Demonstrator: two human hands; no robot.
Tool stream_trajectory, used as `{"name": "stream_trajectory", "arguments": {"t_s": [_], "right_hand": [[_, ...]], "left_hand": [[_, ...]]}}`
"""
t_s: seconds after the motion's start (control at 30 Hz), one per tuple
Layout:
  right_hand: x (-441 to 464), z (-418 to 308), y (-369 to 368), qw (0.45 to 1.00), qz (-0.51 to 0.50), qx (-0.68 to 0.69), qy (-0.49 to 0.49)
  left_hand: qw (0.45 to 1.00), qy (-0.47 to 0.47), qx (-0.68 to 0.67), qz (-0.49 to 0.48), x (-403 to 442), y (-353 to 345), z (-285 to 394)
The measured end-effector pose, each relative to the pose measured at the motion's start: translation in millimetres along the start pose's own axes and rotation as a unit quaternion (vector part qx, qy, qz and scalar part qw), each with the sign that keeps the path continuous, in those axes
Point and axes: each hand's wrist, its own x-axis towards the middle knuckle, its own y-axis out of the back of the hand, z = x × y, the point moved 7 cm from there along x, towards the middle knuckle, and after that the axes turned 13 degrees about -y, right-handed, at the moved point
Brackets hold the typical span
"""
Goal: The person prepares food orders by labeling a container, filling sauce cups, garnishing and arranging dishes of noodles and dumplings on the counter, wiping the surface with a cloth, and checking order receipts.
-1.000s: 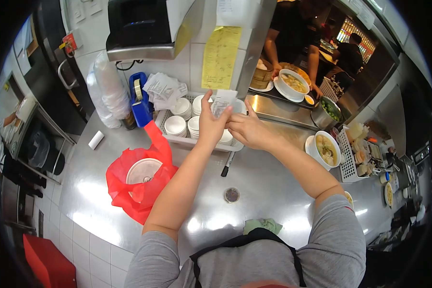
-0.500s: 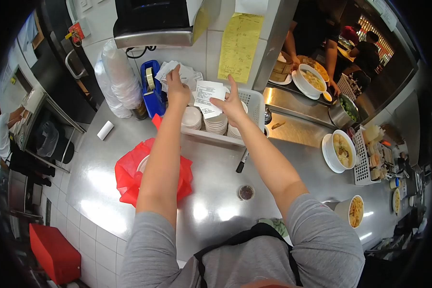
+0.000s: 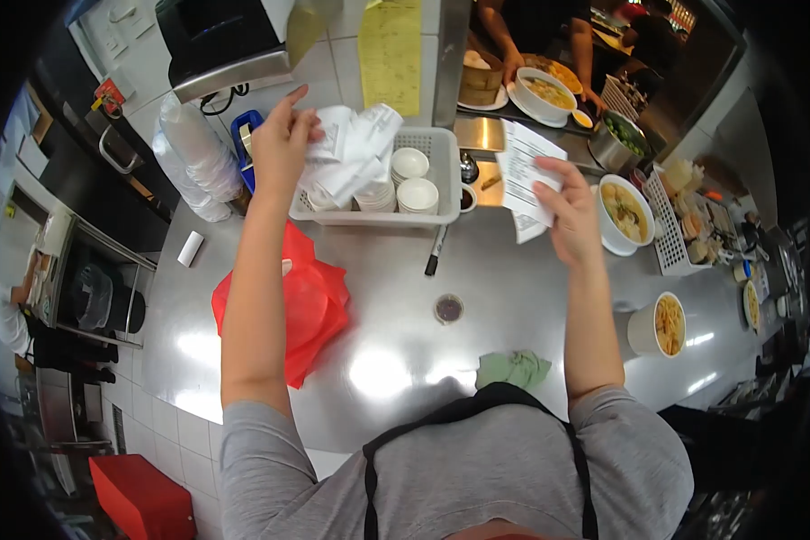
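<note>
My right hand (image 3: 568, 211) pinches a few printed receipts (image 3: 525, 175) above the counter, to the right of the basket. My left hand (image 3: 283, 139) is raised by the basket's left end, its index finger stretched out and its fingers apart. Its fingertips are beside a loose pile of crumpled white receipts (image 3: 355, 153); whether they touch the paper I cannot tell. That pile lies over the left part of a grey plastic basket (image 3: 441, 144). Stacked small white dishes (image 3: 417, 195) stand in the basket, some hidden under the paper.
A red plastic bag (image 3: 315, 297), a marker (image 3: 436, 252), a sauce cup (image 3: 448, 309) and a green cloth (image 3: 513, 369) lie on the steel counter. Soup bowl (image 3: 625, 216) and noodle tub (image 3: 668, 326) stand right. A co-worker's hands (image 3: 513, 65) are behind the pass. Plastic cups (image 3: 193, 144) stand left.
My right hand has moved right, away from the basket, carrying receipts. The crumpled receipts now spread farther right over the dishes. My left hand has shifted left, and the view has turned slightly.
</note>
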Motion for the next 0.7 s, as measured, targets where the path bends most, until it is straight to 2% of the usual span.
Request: {"name": "stream_trajectory", "arguments": {"t_s": [0.07,0.13,0.2,0.3,0.33,0.4,0.43,0.47,0.53,0.57,0.6,0.63,0.67,0.7], "right_hand": [[-25.3,2.1,23.9,0.999,0.014,0.000,-0.030],[-45.6,8.9,33.9,0.998,0.024,0.000,-0.060],[-63.8,24.2,33.4,0.994,0.004,-0.031,-0.103],[-81.6,47.3,19.2,0.990,-0.021,-0.047,-0.128],[-85.3,52.5,11.7,0.988,-0.031,-0.067,-0.132],[-89.0,60.4,-4.3,0.986,-0.040,-0.090,-0.134],[-87.3,58.4,-19.6,0.980,-0.076,-0.158,-0.092],[-85.3,56.4,-36.6,0.967,-0.112,-0.224,-0.049],[-82.3,53.6,-70.6,0.945,-0.164,-0.282,0.020],[-80.1,54.4,-84.7,0.946,-0.163,-0.280,0.021],[-79.2,47.6,-98.7,0.945,-0.146,-0.283,0.068],[-79.9,39.8,-108.0,0.942,-0.130,-0.286,0.115],[-79.1,36.5,-113.8,0.942,-0.131,-0.285,0.116],[-75.4,35.2,-115.7,0.948,-0.121,-0.281,0.086]], "left_hand": [[0.999,0.011,-0.049,-0.006,-29.2,-5.3,25.8],[0.993,0.067,-0.064,-0.069,-73.2,-25.7,30.7],[0.983,0.102,-0.070,-0.135,-122.3,-50.3,36.9],[0.975,0.114,-0.113,-0.153,-173.5,-66.6,47.8],[0.975,0.114,-0.112,-0.154,-181.5,-63.6,50.4],[0.983,0.156,-0.090,-0.041,-180.6,-37.5,65.4],[0.963,0.204,-0.178,0.009,-182.6,-32.5,74.6],[0.963,0.202,-0.176,0.008,-178.3,-30.1,86.1],[0.900,0.295,-0.310,-0.082,-186.1,-50.6,101.6],[0.959,0.157,-0.230,-0.051,-173.0,-48.8,113.1],[0.959,0.156,-0.229,-0.052,-170.1,-51.9,110.5],[0.973,0.148,-0.174,-0.013,-165.8,-46.6,106.4],[0.983,0.139,-0.119,0.027,-161.0,-41.0,105.2],[0.977,0.106,-0.163,0.084,-154.7,-40.0,111.8]]}}
